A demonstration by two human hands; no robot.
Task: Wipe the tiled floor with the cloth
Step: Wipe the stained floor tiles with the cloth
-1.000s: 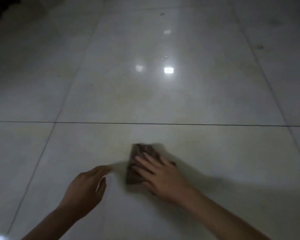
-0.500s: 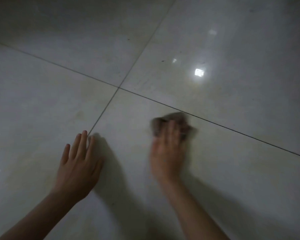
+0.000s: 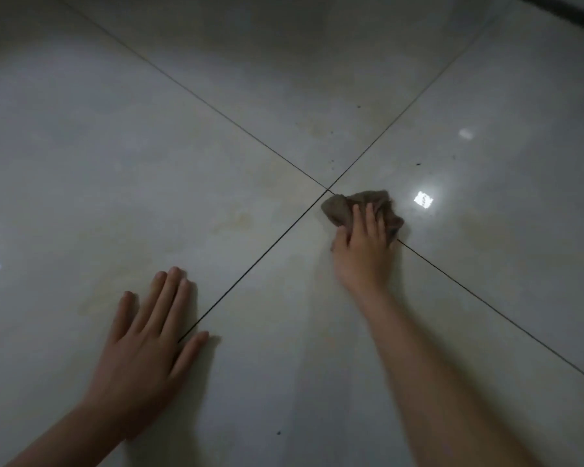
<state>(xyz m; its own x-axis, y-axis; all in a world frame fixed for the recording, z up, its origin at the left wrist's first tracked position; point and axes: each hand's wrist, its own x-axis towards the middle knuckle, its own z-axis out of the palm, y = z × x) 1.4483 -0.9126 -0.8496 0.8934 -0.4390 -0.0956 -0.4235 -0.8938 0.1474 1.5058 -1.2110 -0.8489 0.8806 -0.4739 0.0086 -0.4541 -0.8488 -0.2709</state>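
Cloth (image 3: 358,205): judged soft, light and limp. It bunches readily and should slide easily on the glossy floor (image 3: 149,146). Best held from above, palm and fingers over the middle of the bunch so no edge trails.

Look: brown-grey, crumpled into a lump, folds showing.

Place: 2 o'clock of view centre, at 4 o'clock of the tile-joint crossing (image 3: 327,189).

Right hand (image 3: 361,251) presses it, fingers close together, laid over the top. Left hand (image 3: 149,338), 7 o'clock, lies flat on the floor, fingers slightly spread, holding nothing.

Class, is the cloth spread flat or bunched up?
Bunched up: the cloth shows lumpy folds under the right hand.
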